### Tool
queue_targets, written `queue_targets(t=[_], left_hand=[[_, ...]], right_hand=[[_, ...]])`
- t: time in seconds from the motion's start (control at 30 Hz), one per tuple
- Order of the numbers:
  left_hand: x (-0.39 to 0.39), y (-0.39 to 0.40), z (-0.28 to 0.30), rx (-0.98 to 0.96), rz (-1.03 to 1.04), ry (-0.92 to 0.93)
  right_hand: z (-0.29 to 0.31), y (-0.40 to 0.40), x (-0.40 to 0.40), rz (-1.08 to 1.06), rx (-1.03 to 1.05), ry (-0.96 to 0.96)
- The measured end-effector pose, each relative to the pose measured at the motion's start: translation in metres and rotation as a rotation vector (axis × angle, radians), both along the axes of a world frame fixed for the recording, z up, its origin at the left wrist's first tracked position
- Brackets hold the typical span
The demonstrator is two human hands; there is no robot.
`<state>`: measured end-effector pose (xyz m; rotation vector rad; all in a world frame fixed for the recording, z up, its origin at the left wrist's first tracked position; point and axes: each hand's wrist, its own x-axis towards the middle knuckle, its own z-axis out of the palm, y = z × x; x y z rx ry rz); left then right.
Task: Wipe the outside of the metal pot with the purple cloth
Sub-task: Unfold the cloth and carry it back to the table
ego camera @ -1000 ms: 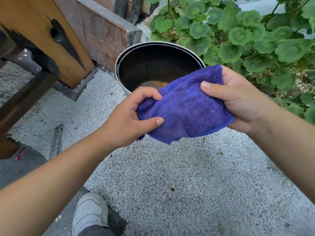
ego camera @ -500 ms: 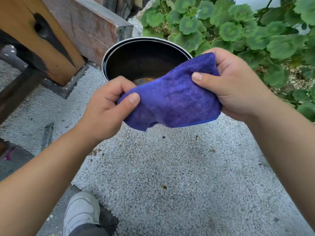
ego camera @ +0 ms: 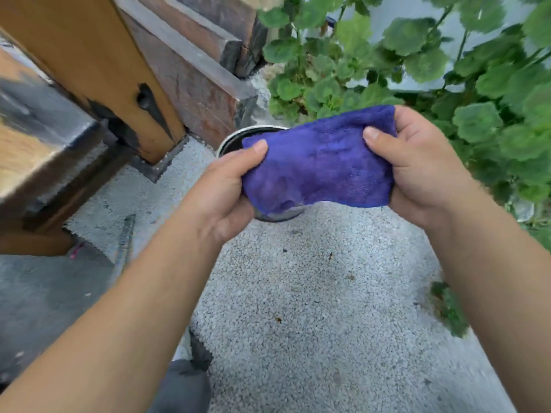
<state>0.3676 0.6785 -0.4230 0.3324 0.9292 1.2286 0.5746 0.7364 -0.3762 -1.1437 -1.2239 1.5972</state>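
Soft fuzzy purple cloth (ego camera: 320, 162) now lifted in front of the round shiny metal pot (ego camera: 238, 138), hiding most of it; left hand (ego camera: 222, 189) and right hand (ego camera: 417, 162) pinching its ends, thumbs on top; pot on bumpy grey pebble ground (ego camera: 313, 293), beside round green leaves (ego camera: 417, 64)

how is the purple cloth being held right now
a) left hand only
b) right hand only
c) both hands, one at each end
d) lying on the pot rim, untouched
c: the left hand and the right hand each pinch an end of the cloth.
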Motion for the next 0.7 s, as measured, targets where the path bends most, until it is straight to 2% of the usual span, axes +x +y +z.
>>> queue_targets(t=[0.07,0.2,0.3,0.4,0.5,0.7], left_hand=[[0.001,-0.007,0.036,0.083,0.073,0.094],[-0.011,-0.034,0.135,0.092,0.124,0.2],[-0.03,-0.064,0.213,0.061,-0.07,0.199],[-0.046,-0.107,0.306,0.0,-0.112,0.364],[-0.056,-0.154,0.392,0.052,0.067,0.463],[-0.076,-0.243,0.493,0.055,0.553,0.528]], right_hand=[[0.03,-0.004,-0.007,-0.047,-0.043,0.018],[0.114,-0.022,-0.024,-0.048,-0.085,0.103],[0.178,-0.044,-0.03,-0.033,-0.102,0.127],[0.261,-0.069,-0.038,0.036,-0.122,0.14],[0.343,-0.095,-0.056,0.163,-0.131,0.18],[0.456,-0.156,-0.115,0.412,-0.163,0.336]])
